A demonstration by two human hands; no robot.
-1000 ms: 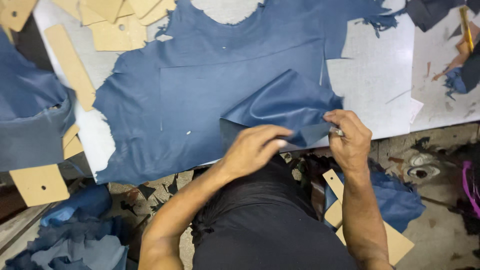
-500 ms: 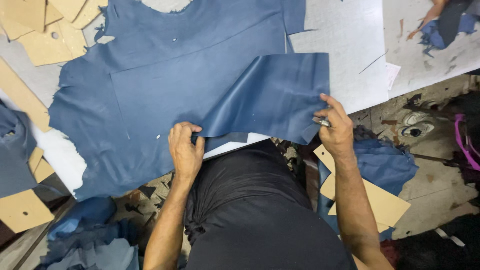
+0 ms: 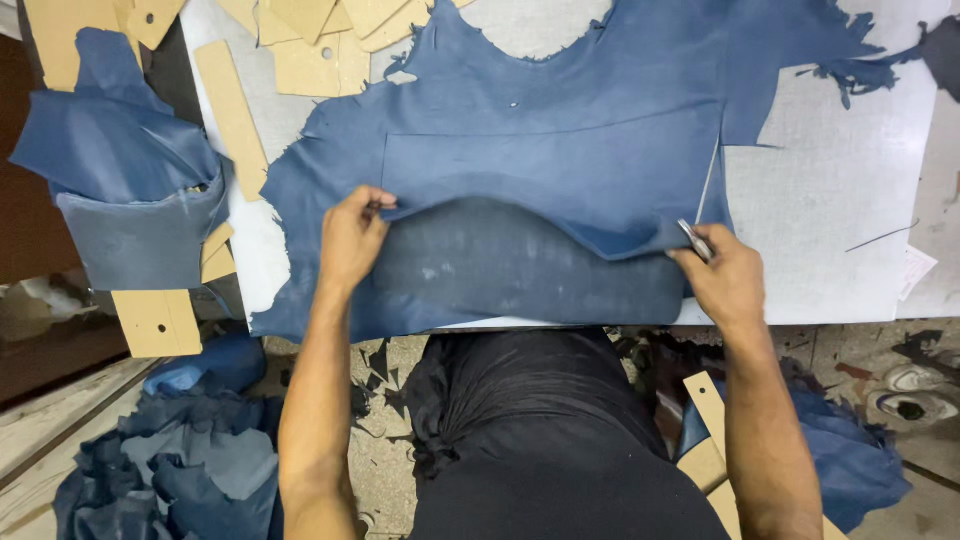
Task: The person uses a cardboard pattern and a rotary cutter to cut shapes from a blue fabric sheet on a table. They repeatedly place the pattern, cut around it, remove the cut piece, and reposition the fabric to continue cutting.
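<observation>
Left hand (image 3: 350, 238) pinching left corner of cut blue leather panel (image 3: 560, 165); right hand (image 3: 722, 275) gripping right corner plus small metal tool (image 3: 695, 238). Panel's long axis running left-right, lying far of both hands on white table (image 3: 830, 220).

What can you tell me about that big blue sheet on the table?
The blue sheet looks like soft leather with ragged, uneven edges. It lies spread flat on the white table. A cut rectangular piece near the front edge is lifted and sags in the middle, its underside darker. The left hand pinches one corner, the right hand the other.
</observation>
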